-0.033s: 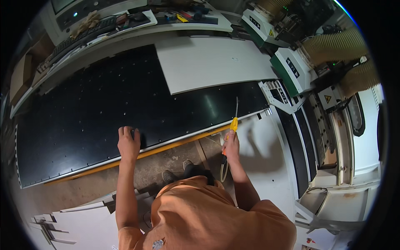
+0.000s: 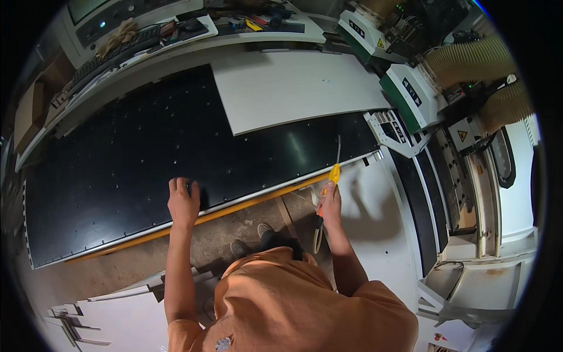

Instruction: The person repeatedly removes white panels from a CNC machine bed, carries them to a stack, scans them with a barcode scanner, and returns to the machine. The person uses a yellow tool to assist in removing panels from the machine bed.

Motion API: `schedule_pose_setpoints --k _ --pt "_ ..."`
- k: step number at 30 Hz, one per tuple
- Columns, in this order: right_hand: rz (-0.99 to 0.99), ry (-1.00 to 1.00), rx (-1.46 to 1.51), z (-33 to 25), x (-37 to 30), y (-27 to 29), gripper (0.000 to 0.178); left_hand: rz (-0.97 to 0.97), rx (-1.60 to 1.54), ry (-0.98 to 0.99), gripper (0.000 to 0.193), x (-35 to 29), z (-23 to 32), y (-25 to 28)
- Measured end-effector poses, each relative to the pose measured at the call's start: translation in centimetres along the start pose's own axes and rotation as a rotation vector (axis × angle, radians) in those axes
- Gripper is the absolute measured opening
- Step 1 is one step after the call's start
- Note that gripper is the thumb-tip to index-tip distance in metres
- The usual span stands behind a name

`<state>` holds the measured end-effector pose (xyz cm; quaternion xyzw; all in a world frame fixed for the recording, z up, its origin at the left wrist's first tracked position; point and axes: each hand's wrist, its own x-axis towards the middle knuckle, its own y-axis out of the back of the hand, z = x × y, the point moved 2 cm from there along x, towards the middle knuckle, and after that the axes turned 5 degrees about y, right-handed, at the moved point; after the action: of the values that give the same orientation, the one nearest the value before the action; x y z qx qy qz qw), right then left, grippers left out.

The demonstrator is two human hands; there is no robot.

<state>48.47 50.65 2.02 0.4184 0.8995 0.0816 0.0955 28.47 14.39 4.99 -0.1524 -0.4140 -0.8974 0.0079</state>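
Note:
In my right hand (image 2: 330, 206) is a yellow air blow gun (image 2: 334, 173), its thin metal nozzle pointing away from me over the black table's front edge. An orange and black fitting joins it to a pale hose (image 2: 317, 241) hanging below. My left hand (image 2: 183, 202) rests at the near edge of the black machine table (image 2: 129, 170), fingers curled. Something dark shows between thumb and fingers, too small to make out. A large white panel (image 2: 299, 88) lies on the far right part of the table.
Machine heads (image 2: 407, 97) with ribbed hoses (image 2: 469, 63) stand at the right. Behind the table, a shelf holds a keyboard (image 2: 99, 64) and hand tools (image 2: 255, 24). White offcuts (image 2: 126, 314) lie at lower left. A white surface (image 2: 375, 229) adjoins the table's right front.
The white panel sits slightly farther left on the table. My right hand and the blow gun have shifted a little right. My left hand stays at the same place on the table edge.

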Motion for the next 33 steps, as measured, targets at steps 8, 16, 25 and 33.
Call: schedule_pose_setpoints --k 8,16,25,33 --pt "0.529 -0.017 0.133 4.8 6.7 6.0 0.052 -0.076 0.087 -0.108 0.025 3.6 2.4 -3.3" --pt "0.288 -0.481 0.497 20.0 13.8 -2.1 0.03 -0.185 0.263 0.01 0.032 9.2 4.1 -7.2" --pt "0.573 0.561 -0.543 4.7 25.9 12.0 0.037 -0.146 0.338 0.166 0.051 11.4 2.8 -11.5" --pt "0.142 0.585 -1.152 -3.4 48.2 3.6 0.063 -0.18 0.358 0.253 0.056 7.4 4.4 -11.5"
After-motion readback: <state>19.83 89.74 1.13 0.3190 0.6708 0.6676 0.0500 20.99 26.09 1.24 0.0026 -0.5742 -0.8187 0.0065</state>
